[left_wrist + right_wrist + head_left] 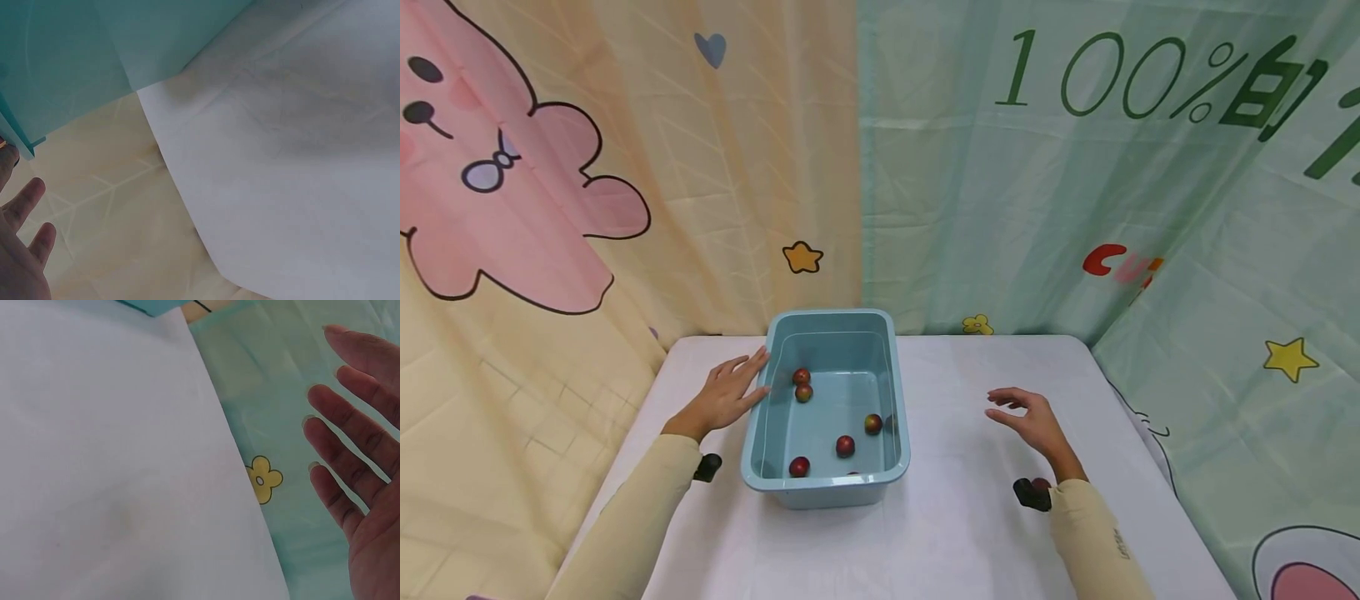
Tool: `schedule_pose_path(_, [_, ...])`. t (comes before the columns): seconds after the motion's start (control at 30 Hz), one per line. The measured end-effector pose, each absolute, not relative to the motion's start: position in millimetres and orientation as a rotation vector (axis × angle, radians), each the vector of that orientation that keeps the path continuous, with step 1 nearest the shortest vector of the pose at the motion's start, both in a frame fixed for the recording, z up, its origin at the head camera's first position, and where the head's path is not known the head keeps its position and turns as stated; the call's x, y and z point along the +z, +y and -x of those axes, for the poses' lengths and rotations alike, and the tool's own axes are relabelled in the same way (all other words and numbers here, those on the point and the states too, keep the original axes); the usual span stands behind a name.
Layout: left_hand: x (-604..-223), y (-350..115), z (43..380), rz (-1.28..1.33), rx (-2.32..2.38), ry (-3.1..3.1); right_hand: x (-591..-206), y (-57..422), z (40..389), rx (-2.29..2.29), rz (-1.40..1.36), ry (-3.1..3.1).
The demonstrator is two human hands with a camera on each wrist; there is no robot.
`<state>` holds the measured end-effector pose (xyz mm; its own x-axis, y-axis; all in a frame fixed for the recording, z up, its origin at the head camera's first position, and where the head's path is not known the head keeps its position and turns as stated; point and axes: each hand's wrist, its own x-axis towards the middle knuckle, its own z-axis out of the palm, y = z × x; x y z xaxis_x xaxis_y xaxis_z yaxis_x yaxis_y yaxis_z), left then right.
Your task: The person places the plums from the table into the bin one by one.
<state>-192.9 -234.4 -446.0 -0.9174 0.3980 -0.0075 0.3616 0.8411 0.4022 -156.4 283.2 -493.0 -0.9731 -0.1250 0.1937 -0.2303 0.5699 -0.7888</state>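
A light blue plastic bin (827,492) stands on the white table, with several small round red fruits (845,446) on its floor. Two of these fruits lie side by side near its left wall. My left hand (724,396) is at the bin's left rim, fingers straight and fingertips right at the edge. In the left wrist view, part of the left hand (24,250) shows beside the bin's rim. My right hand (1028,421) hovers over the table to the right, fingers relaxed and holding nothing. Another red fruit (1041,483) lies by the right wrist, partly hidden by the black wrist camera.
The white table (955,533) reaches back to hanging curtains, with a beige curtain (737,167) at the left and a green curtain (940,183) at the right. A dark cable (1157,442) runs down beside the table's right edge.
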Motion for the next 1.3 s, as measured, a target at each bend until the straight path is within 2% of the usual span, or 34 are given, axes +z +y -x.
schedule_pose_path(0.9, [-447,-235,191,-0.603,0.605,2.949,-525,332,119,1.33,-0.03,-2.706])
schedule_pose_path(1.3, [-447,-235,191,-0.599,0.612,2.946,-552,341,101,1.35,0.053,-2.691])
